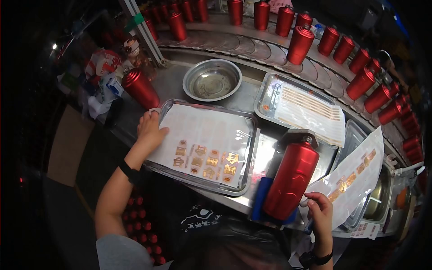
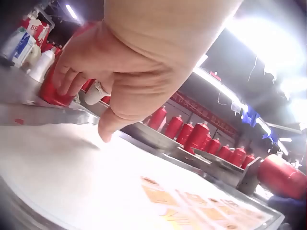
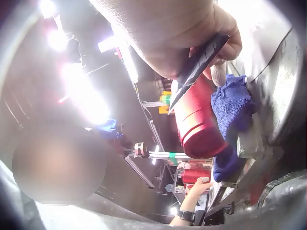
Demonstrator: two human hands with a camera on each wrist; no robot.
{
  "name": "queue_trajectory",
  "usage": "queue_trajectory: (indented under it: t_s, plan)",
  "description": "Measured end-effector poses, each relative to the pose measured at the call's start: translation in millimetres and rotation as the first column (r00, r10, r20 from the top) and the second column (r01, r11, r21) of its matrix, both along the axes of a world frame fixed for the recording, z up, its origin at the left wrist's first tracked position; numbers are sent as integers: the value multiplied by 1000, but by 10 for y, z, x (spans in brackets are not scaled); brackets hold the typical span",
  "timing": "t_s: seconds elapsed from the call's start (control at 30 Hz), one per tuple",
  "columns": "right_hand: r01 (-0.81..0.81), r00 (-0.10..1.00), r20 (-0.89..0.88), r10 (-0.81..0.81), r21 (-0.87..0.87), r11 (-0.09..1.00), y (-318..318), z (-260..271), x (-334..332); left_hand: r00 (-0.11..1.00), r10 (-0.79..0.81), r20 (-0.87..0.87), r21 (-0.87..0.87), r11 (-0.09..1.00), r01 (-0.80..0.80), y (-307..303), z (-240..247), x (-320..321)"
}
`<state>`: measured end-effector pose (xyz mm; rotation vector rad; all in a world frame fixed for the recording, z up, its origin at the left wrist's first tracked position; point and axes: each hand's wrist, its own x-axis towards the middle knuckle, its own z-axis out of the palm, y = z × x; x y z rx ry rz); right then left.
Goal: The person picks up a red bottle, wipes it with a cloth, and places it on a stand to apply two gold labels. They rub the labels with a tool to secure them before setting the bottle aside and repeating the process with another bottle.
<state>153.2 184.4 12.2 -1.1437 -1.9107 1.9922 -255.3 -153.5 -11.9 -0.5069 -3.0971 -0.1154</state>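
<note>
My left hand (image 1: 150, 132) is over the left rim of a metal tray (image 1: 251, 180), fingers toward the base of a red bottle (image 1: 141, 87). One fingertip wears a white cover; in the left wrist view the fingers overlap that bottle and the thumb hangs over the white sheet. That sheet (image 1: 198, 126) bears gold stickers. My right hand (image 1: 320, 211) holds a flat dark pointed tool (image 3: 201, 64), its kind unclear, beside the lower end of another red bottle (image 1: 292, 175), which lies on a stand with blue cloth (image 3: 232, 108). A sheet with a gold sticker strip (image 1: 351, 175) is beside this hand.
A metal bowl (image 1: 212, 80) stands behind the tray. Farther right, another tray (image 1: 261, 103) carries a sheet of gold strips (image 1: 308, 105). A curved conveyor (image 1: 252, 47) with several red bottles runs along the back. A metal post (image 1: 143, 33) rises at back left.
</note>
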Motion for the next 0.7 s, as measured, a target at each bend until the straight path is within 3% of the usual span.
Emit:
queue_trajectory:
  t_s: [0.07,0.17,0.27,0.37,0.47,0.57,0.67,0.7]
  plan:
    - [1,1000,7,-1,-2,1000,26,-16,-8,984,108,143,51,992,-116,-136,-96,-197]
    - [-20,1000,-1,20,-28,999,13,-19,-122,1000,18,1,182,983,-18,-279,-333,-412]
    - [-31,999,-12,30,-31,999,-37,15,-178,993,33,116,236,970,-60,-194,-248,-504]
    - [-7,1000,-21,6,-51,999,-55,56,-187,999,-39,-15,274,961,42,-223,-411,-652]
    - [-12,1000,23,12,-5,1000,12,-9,-111,984,-36,174,352,936,-28,-74,-153,-611]
    - [-1,1000,18,1,-12,1000,-29,-17,-184,983,-65,170,285,959,14,-128,-220,-715]
    - [3,1000,30,-3,-17,1000,-14,-25,-185,997,-75,10,126,989,73,-222,-389,-792]
    - [7,999,42,-6,-19,1000,-8,-35,-180,997,-74,6,147,986,72,-240,-387,-803]
